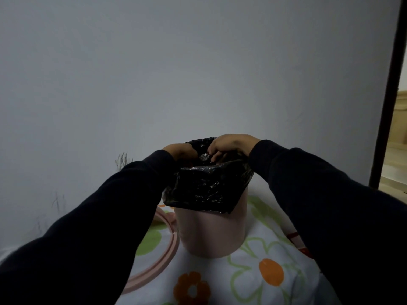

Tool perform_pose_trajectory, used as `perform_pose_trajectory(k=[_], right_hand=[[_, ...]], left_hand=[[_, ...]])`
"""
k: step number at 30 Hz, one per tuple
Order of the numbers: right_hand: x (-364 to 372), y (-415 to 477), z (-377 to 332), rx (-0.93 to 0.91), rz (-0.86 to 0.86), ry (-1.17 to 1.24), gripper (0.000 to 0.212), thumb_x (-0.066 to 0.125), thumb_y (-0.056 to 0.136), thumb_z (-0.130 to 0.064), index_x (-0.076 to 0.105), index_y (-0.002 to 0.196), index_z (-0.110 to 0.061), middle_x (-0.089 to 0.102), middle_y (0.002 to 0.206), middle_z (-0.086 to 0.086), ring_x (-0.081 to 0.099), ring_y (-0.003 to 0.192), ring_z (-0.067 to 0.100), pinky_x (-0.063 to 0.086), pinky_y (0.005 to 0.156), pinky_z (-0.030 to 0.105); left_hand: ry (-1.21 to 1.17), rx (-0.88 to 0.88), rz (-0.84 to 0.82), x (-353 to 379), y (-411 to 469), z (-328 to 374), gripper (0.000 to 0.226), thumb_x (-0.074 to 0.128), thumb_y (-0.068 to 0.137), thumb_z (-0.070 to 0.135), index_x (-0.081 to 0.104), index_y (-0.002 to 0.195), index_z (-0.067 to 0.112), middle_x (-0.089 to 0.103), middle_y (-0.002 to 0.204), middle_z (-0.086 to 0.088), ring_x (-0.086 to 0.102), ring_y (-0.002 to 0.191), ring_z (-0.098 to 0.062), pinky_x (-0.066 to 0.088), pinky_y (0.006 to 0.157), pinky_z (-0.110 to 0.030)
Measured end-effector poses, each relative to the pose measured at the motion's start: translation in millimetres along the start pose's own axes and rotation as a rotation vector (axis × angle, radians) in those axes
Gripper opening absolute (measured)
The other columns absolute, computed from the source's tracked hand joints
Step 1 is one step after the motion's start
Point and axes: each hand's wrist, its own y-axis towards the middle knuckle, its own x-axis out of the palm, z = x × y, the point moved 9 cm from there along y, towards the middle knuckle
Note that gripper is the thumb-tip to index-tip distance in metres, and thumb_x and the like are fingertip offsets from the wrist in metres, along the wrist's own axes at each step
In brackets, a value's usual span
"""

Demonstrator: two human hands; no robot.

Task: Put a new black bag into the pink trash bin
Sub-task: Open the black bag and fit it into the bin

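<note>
- The grey wall (176,62) fills the upper view, with faint scuff marks low on its left side.
- My dark sleeves (99,216) reach in from both lower corners and meet over the bin.
- A white sheet (248,289) printed with green and orange flowers lies under everything.
- A dark door frame (389,95) runs down the right edge, with a lit room beyond it.
- The pink bin (211,234) stands upright on the sheet, between my arms.
- The black bag (200,190) sits at the bin's mouth. Its near side is folded out over the rim and hangs partway down the front wall, and the far side is bunched up above the rim.
- A pink ring (167,256) lies flat on the sheet just left of the bin, partly under my left sleeve.
- My right hand (229,146) is above the far rim, its fingers curled and pinching the bunched bag.
- My left hand (179,150) is at the bag's left edge. Its fingers are hidden behind the plastic, so I cannot tell its grip.
</note>
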Motion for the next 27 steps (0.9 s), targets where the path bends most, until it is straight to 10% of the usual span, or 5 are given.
perform_pose_trajectory(k=[8,12,15,20,27], right_hand=[[11.9,-40.5,-9.3,0.076,-0.341,-0.559,0.02,0.055,0.091,-0.021,0.068,0.094,-0.006,0.066,0.093,0.015,0.059,0.075,0.026,0.052,0.069,0.034],[-18.4,-60.5,-23.1,0.04,0.018,-0.779,0.015,0.053,0.097,-0.019,0.064,0.102,-0.01,0.058,0.099,0.006,0.052,0.09,0.018,0.045,0.074,0.027],[-10.5,-55.2,-27.2,0.036,0.046,-0.884,0.016,0.049,0.095,-0.02,0.062,0.088,-0.014,0.063,0.096,0.004,0.058,0.079,0.025,0.052,0.076,0.031],[-7.6,-54.0,-47.8,-0.176,0.134,-0.604,0.026,0.053,0.084,-0.007,0.076,0.094,-0.007,0.074,0.091,0.009,0.068,0.083,0.028,0.057,0.078,0.035],[-14.6,-100.6,-75.0,-0.398,0.307,0.114,0.025,0.047,0.09,-0.001,0.071,0.082,-0.003,0.075,0.084,0.018,0.069,0.069,0.026,0.053,0.052,0.023]], left_hand=[[0.182,0.111,-0.134,-0.6,-18.7,21.1,0.024,0.052,0.092,0.011,0.07,0.106,0.002,0.067,0.09,-0.01,0.055,0.076,-0.022,0.045,0.063,-0.027],[0.258,-0.039,-0.23,9.1,-9.7,-17.0,0.038,0.057,0.071,0.034,0.069,0.098,0.011,0.072,0.111,-0.013,0.068,0.09,-0.028,0.054,0.089,-0.038],[0.035,0.113,-0.06,-8.2,-25.9,7.1,0.017,0.057,0.086,0.009,0.07,0.096,0.008,0.067,0.093,-0.007,0.06,0.081,-0.02,0.048,0.08,-0.03],[-0.345,0.227,0.139,-40.5,-47.5,1.0,0.034,0.041,0.086,-0.01,0.073,0.095,-0.002,0.07,0.076,-0.012,0.065,0.052,-0.005,0.052,0.054,-0.015],[-0.697,0.28,0.458,-59.9,-88.9,-45.1,0.03,0.046,0.078,-0.005,0.071,0.078,0.011,0.072,0.084,-0.017,0.067,0.076,-0.02,0.054,0.078,-0.034]])
